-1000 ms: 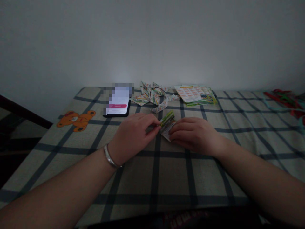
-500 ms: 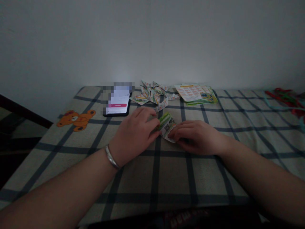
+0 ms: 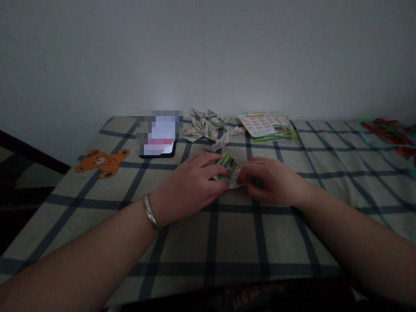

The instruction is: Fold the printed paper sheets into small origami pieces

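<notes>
The folded paper (image 3: 233,177) runs roughly eleven to five between your left hand (image 3: 192,182), laid over its nine-o'clock side, grip unclear, and your right hand (image 3: 272,180), pinching its three-o'clock edge.

Plaid tblcloth (image 3: 182,247), phone (image 3: 161,133), folded pprs (image 3: 211,132), leaflet stk (image 3: 261,126)

Legible lettering: one doubtful word.
Dark cloth (image 3: 248,297) at the lower edge bears blurred letters apparently reading "man". Print on the handled paper (image 3: 234,177), stacked leaflets (image 3: 260,125) and folded paper pieces (image 3: 210,131) is too small to read; the phone's (image 3: 167,150) screen is largely pixelated.
</notes>
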The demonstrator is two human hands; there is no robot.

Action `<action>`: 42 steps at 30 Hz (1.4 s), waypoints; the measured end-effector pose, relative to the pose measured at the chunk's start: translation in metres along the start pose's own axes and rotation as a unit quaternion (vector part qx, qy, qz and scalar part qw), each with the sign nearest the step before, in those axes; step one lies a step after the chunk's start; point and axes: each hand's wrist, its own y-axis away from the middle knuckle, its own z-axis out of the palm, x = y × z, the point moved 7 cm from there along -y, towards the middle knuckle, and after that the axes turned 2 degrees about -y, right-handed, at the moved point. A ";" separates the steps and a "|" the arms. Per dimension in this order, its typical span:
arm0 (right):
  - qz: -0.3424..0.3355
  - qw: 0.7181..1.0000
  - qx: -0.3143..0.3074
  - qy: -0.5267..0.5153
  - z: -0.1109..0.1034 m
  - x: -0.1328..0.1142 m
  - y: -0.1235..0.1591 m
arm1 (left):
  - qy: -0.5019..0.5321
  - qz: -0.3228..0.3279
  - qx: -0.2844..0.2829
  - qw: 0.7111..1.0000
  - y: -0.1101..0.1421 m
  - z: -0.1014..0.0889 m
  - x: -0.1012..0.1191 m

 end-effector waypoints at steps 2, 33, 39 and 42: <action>0.015 1.000 0.015 0.006 0.000 0.002 -0.001 | -0.012 0.010 -0.007 1.000 0.000 0.000 0.002; 0.143 0.986 0.087 0.005 0.005 0.027 -0.008 | 0.066 -0.018 0.020 0.997 -0.001 0.004 0.000; 0.152 0.984 0.091 -0.006 0.005 0.029 -0.008 | 0.075 -0.025 0.007 0.997 0.000 0.008 -0.001; 0.153 0.984 0.091 -0.022 0.006 0.031 -0.008 | 0.071 -0.020 -0.008 0.997 0.000 0.010 0.001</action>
